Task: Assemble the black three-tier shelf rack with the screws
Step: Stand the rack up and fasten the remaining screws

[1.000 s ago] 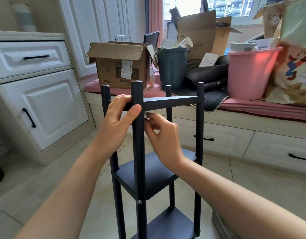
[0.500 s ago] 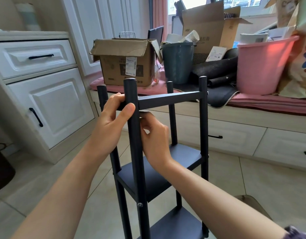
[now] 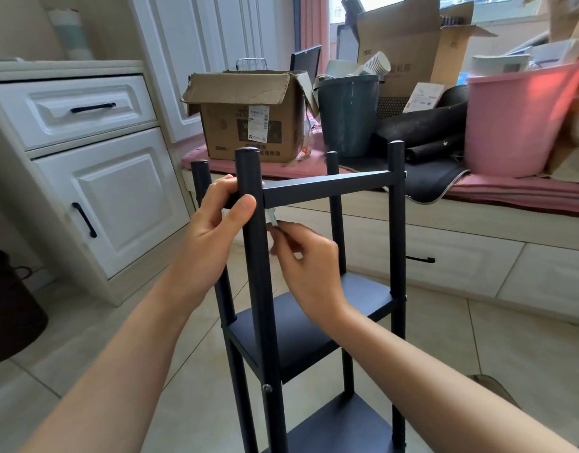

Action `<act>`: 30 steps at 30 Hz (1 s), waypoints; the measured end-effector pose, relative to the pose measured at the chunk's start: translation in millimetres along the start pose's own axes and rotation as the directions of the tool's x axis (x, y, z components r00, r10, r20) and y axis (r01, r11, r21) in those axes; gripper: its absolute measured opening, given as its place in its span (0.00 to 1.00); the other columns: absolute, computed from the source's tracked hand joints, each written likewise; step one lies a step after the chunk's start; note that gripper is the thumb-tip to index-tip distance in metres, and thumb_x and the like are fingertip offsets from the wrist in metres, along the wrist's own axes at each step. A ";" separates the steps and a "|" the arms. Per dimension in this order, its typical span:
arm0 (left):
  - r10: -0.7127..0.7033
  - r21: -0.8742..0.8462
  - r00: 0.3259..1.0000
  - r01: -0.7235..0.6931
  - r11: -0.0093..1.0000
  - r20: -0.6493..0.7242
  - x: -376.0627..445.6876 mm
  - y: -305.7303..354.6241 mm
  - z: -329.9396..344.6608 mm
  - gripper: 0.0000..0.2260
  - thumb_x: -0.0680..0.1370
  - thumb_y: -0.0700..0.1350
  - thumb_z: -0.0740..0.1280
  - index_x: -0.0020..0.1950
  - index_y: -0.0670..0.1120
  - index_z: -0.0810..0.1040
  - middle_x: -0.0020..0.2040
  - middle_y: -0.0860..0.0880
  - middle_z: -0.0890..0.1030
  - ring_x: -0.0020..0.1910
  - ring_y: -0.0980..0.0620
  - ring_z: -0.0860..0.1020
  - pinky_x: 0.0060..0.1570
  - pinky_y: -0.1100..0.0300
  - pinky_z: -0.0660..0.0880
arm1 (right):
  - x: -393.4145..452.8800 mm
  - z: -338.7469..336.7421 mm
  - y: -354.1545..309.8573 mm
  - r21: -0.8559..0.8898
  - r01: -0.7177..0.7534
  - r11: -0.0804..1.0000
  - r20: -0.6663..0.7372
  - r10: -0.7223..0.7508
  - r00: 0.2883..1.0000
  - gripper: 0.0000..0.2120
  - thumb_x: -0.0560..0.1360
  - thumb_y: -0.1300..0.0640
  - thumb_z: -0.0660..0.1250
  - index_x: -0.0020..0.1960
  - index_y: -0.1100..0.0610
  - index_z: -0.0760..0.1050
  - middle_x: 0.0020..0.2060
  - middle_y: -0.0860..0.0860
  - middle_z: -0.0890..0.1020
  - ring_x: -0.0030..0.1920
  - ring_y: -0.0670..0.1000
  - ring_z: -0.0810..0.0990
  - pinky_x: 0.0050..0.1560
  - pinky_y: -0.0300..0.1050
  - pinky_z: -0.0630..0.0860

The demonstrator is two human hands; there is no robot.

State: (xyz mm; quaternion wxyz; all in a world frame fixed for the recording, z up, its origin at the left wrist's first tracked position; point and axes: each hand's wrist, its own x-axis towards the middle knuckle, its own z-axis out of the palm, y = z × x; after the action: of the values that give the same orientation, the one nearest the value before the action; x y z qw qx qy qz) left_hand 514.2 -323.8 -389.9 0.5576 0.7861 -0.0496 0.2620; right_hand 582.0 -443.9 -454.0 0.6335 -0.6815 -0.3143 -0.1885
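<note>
Left hand [image 3: 213, 223] is gripping the top tier's corner at the near post of the black rack [image 3: 317, 335] standing on the tile floor, right hand [image 3: 306, 256] just beside it pinching a small silvery tool [image 3: 272, 220] under that tier.

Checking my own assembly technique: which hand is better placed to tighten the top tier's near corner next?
Right. The right hand already pinches a small silver tool just under the black metal rack's top tier, while the left hand grips that corner, steadying it.
</note>
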 end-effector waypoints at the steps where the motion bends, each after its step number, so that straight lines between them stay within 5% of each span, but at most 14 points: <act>1: -0.003 -0.001 1.000 0.003 1.000 0.000 0.0 -0.9 -0.4 0.12 0.79 0.56 0.61 0.59 0.54 0.77 0.57 0.51 0.79 0.57 0.56 0.76 0.58 0.63 0.70 | -1.6 -3.8 -1.3 -0.001 0.003 1.000 0.003 -0.003 1.000 0.07 0.79 0.64 0.66 0.49 0.62 0.83 0.36 0.53 0.83 0.36 0.52 0.80 0.41 0.51 0.77; 4: -0.008 -0.007 1.000 0.008 1.000 0.011 -1.2 -4.4 -1.0 0.12 0.79 0.56 0.61 0.59 0.54 0.77 0.55 0.55 0.79 0.56 0.60 0.76 0.55 0.69 0.70 | -3.3 -11.5 -6.1 0.001 0.014 1.000 0.010 -0.014 1.000 0.08 0.79 0.63 0.66 0.46 0.65 0.83 0.31 0.53 0.80 0.31 0.52 0.74 0.35 0.49 0.72; 7: -0.002 0.000 0.999 0.002 1.000 0.034 -3.9 -8.1 -1.6 0.12 0.79 0.56 0.61 0.60 0.56 0.77 0.56 0.57 0.80 0.57 0.61 0.77 0.53 0.75 0.70 | -0.5 -16.3 -9.1 -0.031 0.023 0.999 0.009 -0.023 1.000 0.08 0.79 0.64 0.66 0.45 0.65 0.82 0.30 0.49 0.77 0.30 0.46 0.71 0.33 0.37 0.67; 12: 0.004 0.046 0.999 -0.007 0.999 0.054 -8.3 -15.5 0.2 0.08 0.81 0.55 0.61 0.55 0.64 0.78 0.57 0.51 0.78 0.57 0.57 0.76 0.53 0.75 0.70 | 0.9 -24.0 -5.6 -0.184 0.118 0.976 0.037 -0.114 0.993 0.06 0.78 0.66 0.67 0.46 0.65 0.83 0.33 0.54 0.81 0.33 0.48 0.76 0.36 0.38 0.72; 19: -0.041 0.006 0.997 0.041 0.999 0.071 -8.2 -23.6 -0.3 0.12 0.76 0.63 0.63 0.57 0.65 0.79 0.62 0.52 0.78 0.66 0.58 0.74 0.67 0.57 0.68 | -2.1 -25.3 6.6 -0.253 0.179 0.951 0.041 -0.175 0.984 0.06 0.78 0.66 0.68 0.45 0.65 0.83 0.33 0.47 0.78 0.31 0.38 0.72 0.37 0.27 0.67; 22: -0.051 -0.006 0.996 0.052 0.999 0.076 -8.0 -25.9 -2.3 0.15 0.76 0.62 0.63 0.60 0.62 0.79 0.64 0.55 0.79 0.71 0.56 0.70 0.74 0.50 0.63 | -1.9 -22.4 9.5 -0.247 0.184 0.951 0.045 -0.178 0.983 0.06 0.78 0.64 0.68 0.48 0.63 0.84 0.35 0.48 0.81 0.34 0.42 0.78 0.39 0.30 0.72; 25: -0.053 -0.011 0.994 0.054 0.998 0.091 -8.4 -25.0 -3.8 0.12 0.79 0.58 0.62 0.60 0.63 0.79 0.64 0.57 0.79 0.71 0.58 0.70 0.71 0.54 0.65 | -0.6 -18.4 11.5 -0.231 0.177 0.957 0.030 -0.175 0.984 0.07 0.79 0.62 0.67 0.48 0.61 0.84 0.35 0.50 0.84 0.35 0.48 0.81 0.39 0.38 0.77; 30: -0.058 -0.014 0.992 0.060 0.998 0.113 -8.9 -25.7 -6.4 0.12 0.80 0.55 0.61 0.61 0.64 0.79 0.67 0.57 0.77 0.75 0.56 0.66 0.75 0.50 0.61 | -0.8 -10.0 14.7 -0.170 0.124 0.978 0.014 -0.124 0.992 0.07 0.78 0.61 0.68 0.51 0.60 0.84 0.39 0.49 0.86 0.40 0.45 0.83 0.44 0.43 0.81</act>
State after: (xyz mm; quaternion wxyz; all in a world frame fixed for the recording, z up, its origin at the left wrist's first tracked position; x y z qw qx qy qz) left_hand 513.8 -310.4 -414.4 0.5684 0.7958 -0.0600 0.2001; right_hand 592.6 -453.9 -464.2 0.5594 -0.7126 -0.3399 -0.2526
